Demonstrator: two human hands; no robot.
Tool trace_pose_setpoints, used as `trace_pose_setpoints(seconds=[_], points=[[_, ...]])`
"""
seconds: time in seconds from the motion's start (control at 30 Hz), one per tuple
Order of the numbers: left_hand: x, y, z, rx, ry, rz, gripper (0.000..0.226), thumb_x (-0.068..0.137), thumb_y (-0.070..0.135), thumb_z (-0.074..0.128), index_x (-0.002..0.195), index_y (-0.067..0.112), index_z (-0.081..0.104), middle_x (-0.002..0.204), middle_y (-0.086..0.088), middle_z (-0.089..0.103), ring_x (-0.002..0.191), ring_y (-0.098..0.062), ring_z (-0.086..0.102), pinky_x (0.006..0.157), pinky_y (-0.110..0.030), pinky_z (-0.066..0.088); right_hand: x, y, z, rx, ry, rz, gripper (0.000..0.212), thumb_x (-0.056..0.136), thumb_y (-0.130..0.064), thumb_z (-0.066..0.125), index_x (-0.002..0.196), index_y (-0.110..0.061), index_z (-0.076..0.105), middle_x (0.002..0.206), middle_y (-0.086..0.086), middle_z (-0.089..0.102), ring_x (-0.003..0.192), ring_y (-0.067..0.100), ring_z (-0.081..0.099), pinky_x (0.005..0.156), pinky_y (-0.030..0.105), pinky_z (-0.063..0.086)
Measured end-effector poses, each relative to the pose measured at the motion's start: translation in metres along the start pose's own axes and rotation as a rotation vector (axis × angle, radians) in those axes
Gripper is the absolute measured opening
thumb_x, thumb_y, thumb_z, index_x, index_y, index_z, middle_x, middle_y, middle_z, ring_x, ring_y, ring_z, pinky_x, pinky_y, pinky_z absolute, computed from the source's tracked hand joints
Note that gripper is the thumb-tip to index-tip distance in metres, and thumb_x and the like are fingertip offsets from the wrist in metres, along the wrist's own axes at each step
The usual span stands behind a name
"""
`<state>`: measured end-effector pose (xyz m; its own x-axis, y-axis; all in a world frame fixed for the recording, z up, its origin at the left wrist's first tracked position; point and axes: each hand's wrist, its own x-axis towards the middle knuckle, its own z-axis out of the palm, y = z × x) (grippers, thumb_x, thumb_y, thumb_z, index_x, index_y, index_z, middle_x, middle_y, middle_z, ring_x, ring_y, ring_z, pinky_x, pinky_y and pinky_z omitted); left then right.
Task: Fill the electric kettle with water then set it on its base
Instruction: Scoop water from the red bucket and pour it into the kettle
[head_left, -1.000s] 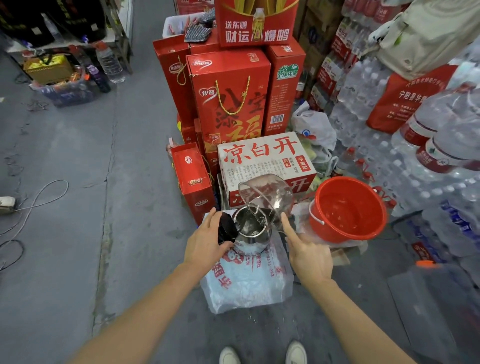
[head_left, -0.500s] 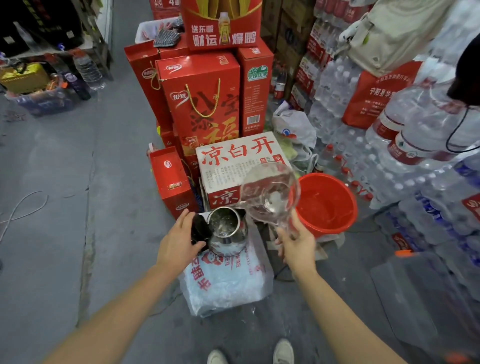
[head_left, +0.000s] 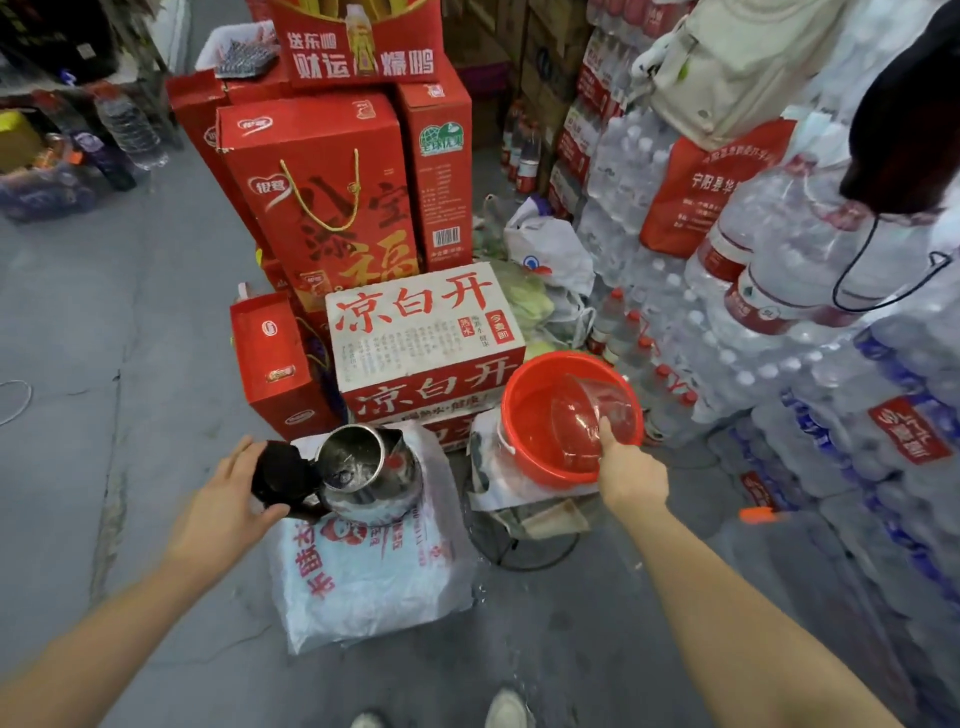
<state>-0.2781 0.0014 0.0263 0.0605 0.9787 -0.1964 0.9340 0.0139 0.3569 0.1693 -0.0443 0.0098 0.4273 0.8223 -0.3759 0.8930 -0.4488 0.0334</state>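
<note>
A steel electric kettle (head_left: 371, 470) stands with its mouth uncovered on a white plastic sack (head_left: 374, 566), water glinting inside. My left hand (head_left: 221, 512) holds its black lid and handle (head_left: 283, 480) back at the kettle's left side. To the right, a red bucket (head_left: 530, 410) sits on a wrapped stool. My right hand (head_left: 628, 475) grips a clear plastic scoop (head_left: 592, 415), which is dipped down inside the bucket. I cannot make out the kettle's base.
Red gift boxes (head_left: 322, 208) and a white carton (head_left: 423, 332) stack right behind the kettle. Shrink-wrapped packs of water bottles (head_left: 831, 395) wall the right side. Grey concrete floor (head_left: 78, 338) stretches left. My shoes (head_left: 506, 712) show at the bottom edge.
My right hand has swung the clear scoop from above the kettle's mouth, where it was tipped, rightward and down into the red bucket. My left hand stays on the kettle's lid.
</note>
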Motion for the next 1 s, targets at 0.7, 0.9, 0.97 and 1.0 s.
trace_pose_setpoints(seconds=[0.7,0.9,0.97,1.0], points=[[-0.007,0.018,0.0,0.074,0.051,-0.094,0.085,0.074,0.018,0.083,0.145,0.01,0.038,0.153,-0.012,0.039,0.113,-0.04,0.061,0.088,-0.049,0.052,0.07,0.016,0.05,1.252,-0.322,0.368,0.059,0.098,0.003,0.057,0.153,-0.015,0.043,0.05,0.008,0.052,0.028,0.012,0.042,0.029,0.02,0.032],[-0.005,0.02,-0.002,0.09,0.025,-0.075,0.086,0.073,0.019,0.083,0.145,0.011,0.038,0.155,-0.01,0.035,0.108,-0.038,0.064,0.082,-0.046,0.054,0.026,0.028,0.037,1.473,-0.258,0.313,0.066,0.098,-0.001,0.059,0.157,-0.021,0.035,0.048,0.004,0.055,0.034,0.012,0.044,0.032,0.022,0.037],[-0.004,0.019,-0.002,0.067,0.019,-0.073,0.086,0.073,0.018,0.083,0.145,0.011,0.038,0.156,-0.01,0.033,0.111,-0.038,0.062,0.085,-0.047,0.054,0.013,0.029,0.03,1.539,-0.229,0.296,0.066,0.098,-0.001,0.06,0.157,-0.02,0.035,0.051,0.006,0.055,0.034,0.012,0.044,0.032,0.022,0.037],[-0.004,0.019,-0.002,0.062,0.015,-0.072,0.086,0.073,0.019,0.083,0.146,0.011,0.038,0.157,-0.009,0.033,0.11,-0.039,0.063,0.085,-0.048,0.054,0.006,0.03,0.026,1.57,-0.222,0.284,0.066,0.098,-0.002,0.06,0.157,-0.02,0.035,0.051,0.006,0.055,0.034,0.012,0.044,0.033,0.023,0.037]])
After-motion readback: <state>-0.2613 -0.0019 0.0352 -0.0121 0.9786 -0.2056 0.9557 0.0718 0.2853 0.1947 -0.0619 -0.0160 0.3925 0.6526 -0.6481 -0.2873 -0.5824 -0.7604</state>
